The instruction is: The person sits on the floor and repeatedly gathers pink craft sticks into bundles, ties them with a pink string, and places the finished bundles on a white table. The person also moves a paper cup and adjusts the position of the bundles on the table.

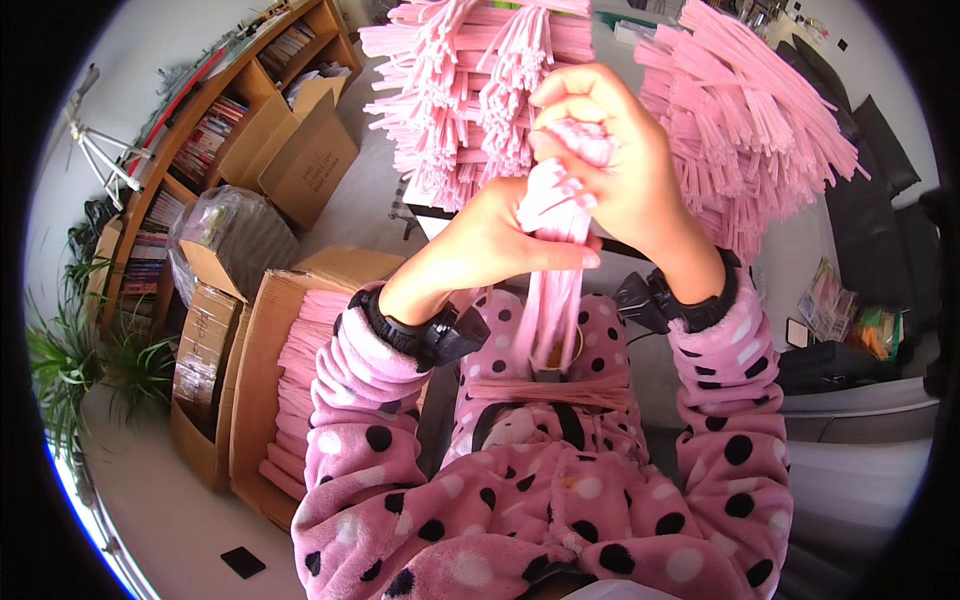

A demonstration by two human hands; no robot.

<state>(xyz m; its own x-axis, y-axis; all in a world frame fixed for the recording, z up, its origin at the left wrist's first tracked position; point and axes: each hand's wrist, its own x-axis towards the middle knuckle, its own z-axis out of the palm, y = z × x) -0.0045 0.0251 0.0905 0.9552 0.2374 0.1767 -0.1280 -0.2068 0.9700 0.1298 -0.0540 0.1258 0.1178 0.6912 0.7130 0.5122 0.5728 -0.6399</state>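
Both my hands are raised over my lap, around a bundle of pink chenille stems (559,232). My left hand (480,236) wraps it from the left, thumb across its front, and the loose ends hang toward my knees. At the upper end my right hand (634,161) curls its fingers around pink stems; bright light washes out detail there. A few more pink stems (551,391) lie across my lap. Beyond the hands, tied bundles form a tall stack (427,97), with another heap of bundles (742,127) to the right.
To my left stands an open cardboard box (251,405) holding pink stems (307,375). Farther off are another carton (311,161), a wooden bookshelf (187,150) and a green plant (67,367). A dark sofa (859,202) is at the right. A black flat object (243,562) lies on the floor.
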